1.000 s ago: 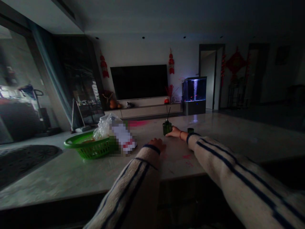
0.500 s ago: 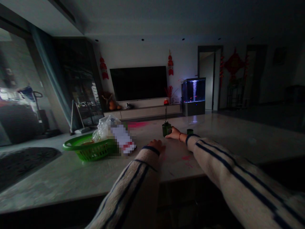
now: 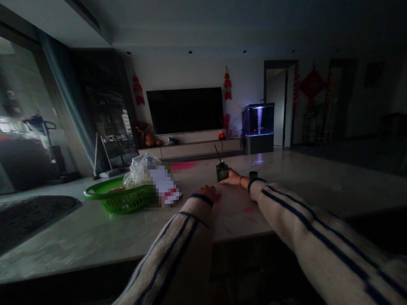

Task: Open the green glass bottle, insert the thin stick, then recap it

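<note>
A small dark green bottle (image 3: 222, 171) with a thin stick poking out of its neck stands on the pale stone table (image 3: 95, 233). My right hand (image 3: 233, 178) reaches across the table and its fingers rest against the bottle's right side. My left hand (image 3: 209, 193) lies on the tabletop a little nearer, fingers curled down, with nothing visible in it. Both arms wear cream sleeves with dark stripes. A small dark cap (image 3: 253, 174) sits on the table just right of my right wrist.
A green plastic basket (image 3: 119, 197) with a clear bag (image 3: 140, 169) stands at the table's left, a white packet (image 3: 165, 186) beside it. Pink marks stain the tabletop. Beyond are a television (image 3: 186, 110), a lit fish tank (image 3: 259, 125) and a doorway. The room is dim.
The stick in the bottle now leans to the left where it stood upright before. Both hands stay where they were.
</note>
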Action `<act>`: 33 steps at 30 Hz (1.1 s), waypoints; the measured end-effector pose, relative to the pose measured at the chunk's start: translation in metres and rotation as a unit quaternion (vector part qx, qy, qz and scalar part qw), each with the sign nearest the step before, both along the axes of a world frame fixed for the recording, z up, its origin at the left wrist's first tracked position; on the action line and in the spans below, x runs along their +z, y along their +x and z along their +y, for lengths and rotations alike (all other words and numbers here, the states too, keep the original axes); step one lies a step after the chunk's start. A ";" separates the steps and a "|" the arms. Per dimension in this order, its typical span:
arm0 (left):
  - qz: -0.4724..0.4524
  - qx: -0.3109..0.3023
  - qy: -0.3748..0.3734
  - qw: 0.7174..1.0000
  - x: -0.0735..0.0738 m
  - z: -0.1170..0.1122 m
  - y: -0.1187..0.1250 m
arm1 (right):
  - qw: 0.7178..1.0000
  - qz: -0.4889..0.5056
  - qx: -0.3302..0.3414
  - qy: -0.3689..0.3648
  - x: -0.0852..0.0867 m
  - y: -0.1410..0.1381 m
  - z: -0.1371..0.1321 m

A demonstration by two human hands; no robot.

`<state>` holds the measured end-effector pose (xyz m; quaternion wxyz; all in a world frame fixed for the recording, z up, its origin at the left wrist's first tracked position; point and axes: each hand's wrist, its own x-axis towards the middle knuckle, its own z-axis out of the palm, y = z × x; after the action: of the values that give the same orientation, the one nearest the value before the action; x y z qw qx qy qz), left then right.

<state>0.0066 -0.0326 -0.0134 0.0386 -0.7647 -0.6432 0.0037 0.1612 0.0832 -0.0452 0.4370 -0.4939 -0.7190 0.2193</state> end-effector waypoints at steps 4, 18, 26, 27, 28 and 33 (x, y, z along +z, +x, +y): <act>-0.008 0.002 -0.002 1.000 0.001 -0.002 0.001 | 0.999 0.018 -0.004 -0.035 0.000 0.000 -0.001; -0.017 0.000 -0.002 1.000 0.001 -0.002 0.001 | 1.000 -0.012 -0.028 -0.008 -0.003 0.003 0.003; -0.002 0.008 0.002 1.000 0.001 -0.002 0.002 | 0.990 -0.110 -0.084 -0.012 -0.002 0.001 0.006; -0.004 0.014 0.001 1.000 0.002 -0.003 0.003 | 0.986 -0.131 -0.097 -0.017 0.000 0.000 0.005; -0.009 0.019 0.000 1.000 0.002 -0.004 0.003 | 0.982 -0.152 -0.110 -0.023 0.002 -0.002 0.003; -0.022 0.006 -0.002 1.000 0.002 -0.006 0.003 | 0.960 -0.228 -0.154 -0.050 0.015 -0.009 -0.004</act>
<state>0.0091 -0.0382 -0.0117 0.0227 -0.7611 -0.6482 -0.0116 0.1526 0.0795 -0.0304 0.2647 -0.6566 -0.7031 0.0671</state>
